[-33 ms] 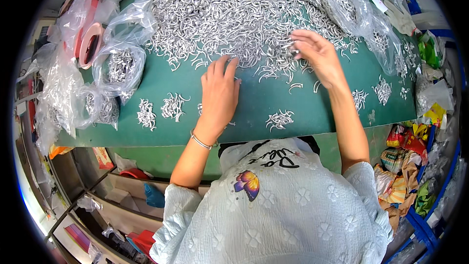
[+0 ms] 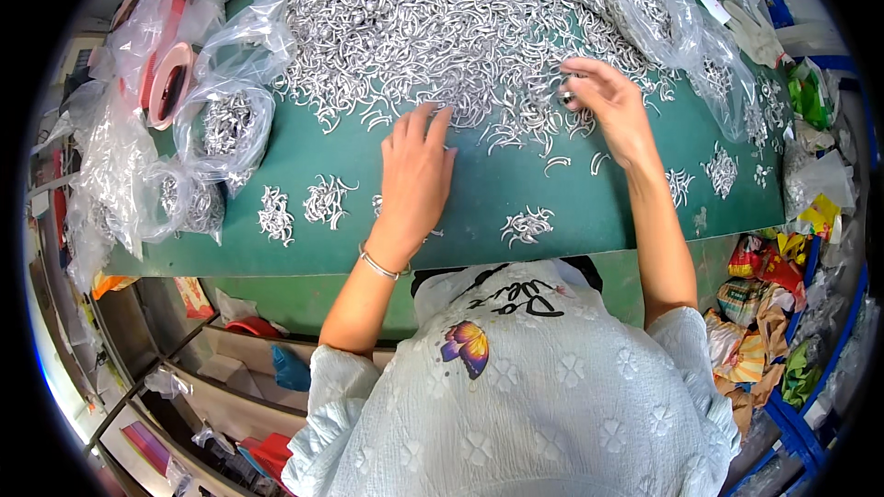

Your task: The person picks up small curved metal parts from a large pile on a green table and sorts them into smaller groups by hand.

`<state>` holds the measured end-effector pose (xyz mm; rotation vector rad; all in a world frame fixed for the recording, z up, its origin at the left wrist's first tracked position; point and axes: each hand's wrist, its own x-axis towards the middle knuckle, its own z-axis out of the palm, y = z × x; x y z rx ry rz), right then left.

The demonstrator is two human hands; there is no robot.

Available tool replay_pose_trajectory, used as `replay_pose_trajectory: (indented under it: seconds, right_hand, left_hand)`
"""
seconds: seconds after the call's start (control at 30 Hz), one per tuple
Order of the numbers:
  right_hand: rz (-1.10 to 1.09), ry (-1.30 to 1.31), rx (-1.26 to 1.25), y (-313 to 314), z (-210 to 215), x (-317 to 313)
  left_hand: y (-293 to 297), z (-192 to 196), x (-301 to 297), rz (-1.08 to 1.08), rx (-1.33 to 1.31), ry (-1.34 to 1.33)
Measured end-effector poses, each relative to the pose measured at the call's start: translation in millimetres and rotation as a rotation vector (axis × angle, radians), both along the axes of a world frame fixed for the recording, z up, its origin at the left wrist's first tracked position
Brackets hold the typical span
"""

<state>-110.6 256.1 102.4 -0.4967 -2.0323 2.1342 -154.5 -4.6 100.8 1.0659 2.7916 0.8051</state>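
Observation:
A large heap of small curved silver metal pieces (image 2: 414, 28) spreads over the green tabletop. My left hand (image 2: 414, 166) rests at the heap's near edge, fingers stretched forward and slightly apart, with nothing seen in it. To the right, my right hand (image 2: 608, 106) hovers over the heap's near right edge. Its thumb and fingers curl round a few of the metal pieces, partly hidden and blurred. Small separate piles lie nearer me: one pile (image 2: 528, 225) between my arms, another pile (image 2: 327, 201) to the left, and part of one behind my left wrist.
Clear plastic bags (image 2: 226, 124) of metal pieces crowd the left side, beside a pink-rimmed oval object (image 2: 171, 86). Another clear bag (image 2: 658, 9) lies at the far right. Small piles (image 2: 721, 171) sit right of my right arm. The green table (image 2: 359, 253) ends just before my body.
My right hand has shifted slightly to the right, its fingers a little more curled. My left hand stays nearly in place.

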Motion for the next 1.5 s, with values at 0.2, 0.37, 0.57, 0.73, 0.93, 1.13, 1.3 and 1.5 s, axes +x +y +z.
replay_pose_trajectory:
  seconds: [0.2,0.37,0.57,0.73,0.93,1.13,1.3,1.5]
  right_hand:
    - [0.290,0.111,1.007,-12,7,20]
    - [0.236,0.226,1.220,-5,-16,24]
    - [-0.074,0.091,1.242,13,-13,26]
    - [0.120,0.237,1.170,-25,-2,12]
    - [0.243,0.226,1.225,-32,-10,12]
    - [0.558,0.170,1.106,-59,7,42]
    - [0.217,0.197,0.947,-50,-11,12]
    - [0.084,0.122,1.354,-59,-20,-29]
  left_hand:
    - [35,-2,-6,-0.270,-0.013,0.068]
    - [23,-19,-16,-0.257,-0.065,0.214]
    - [-4,-16,-28,-0.066,0.024,0.202]
    - [3,-5,-21,-0.024,0.088,0.199]
    - [5,-14,-10,-0.049,-0.065,0.216]
    - [5,3,7,-0.021,0.099,0.065]
    - [17,4,47,-0.131,0.124,-0.139]
    - [25,-14,56,-0.134,0.154,-0.155]
